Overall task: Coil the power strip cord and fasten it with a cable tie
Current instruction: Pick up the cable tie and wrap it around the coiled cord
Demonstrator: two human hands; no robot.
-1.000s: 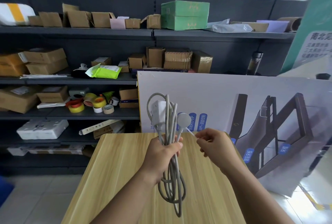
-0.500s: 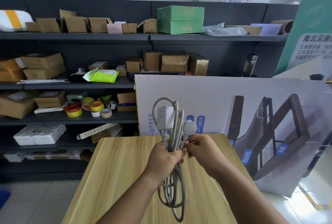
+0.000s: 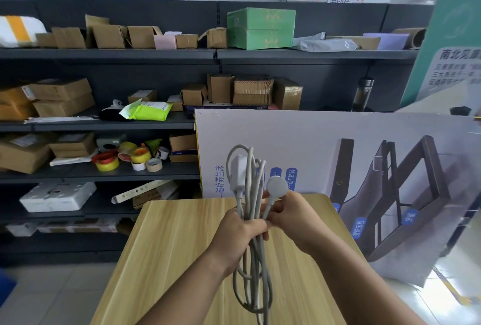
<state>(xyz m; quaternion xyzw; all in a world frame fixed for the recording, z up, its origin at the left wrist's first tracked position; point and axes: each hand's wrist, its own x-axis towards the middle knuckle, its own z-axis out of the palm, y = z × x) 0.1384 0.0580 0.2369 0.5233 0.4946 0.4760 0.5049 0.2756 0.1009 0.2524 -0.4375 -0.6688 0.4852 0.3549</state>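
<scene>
The grey power strip cord hangs in long loops above the wooden table. My left hand is closed around the middle of the bundle. The white power strip body stands upright at the top of the loops. Beside it is the round grey plug. My right hand touches the bundle from the right, its fingers pinched at the plug's stem and the strands. A thin white tie showed between these fingers earlier; now it is hidden.
A large printed board leans behind the table's far and right edges. Dark shelves at the back left carry cardboard boxes and tape rolls. A green sign stands at the right. Tiled floor lies left of the table.
My right hand moved left from a spot apart from the bundle and closed in on it under the plug. The bundle turned slightly, so the power strip body now shows edge-on.
</scene>
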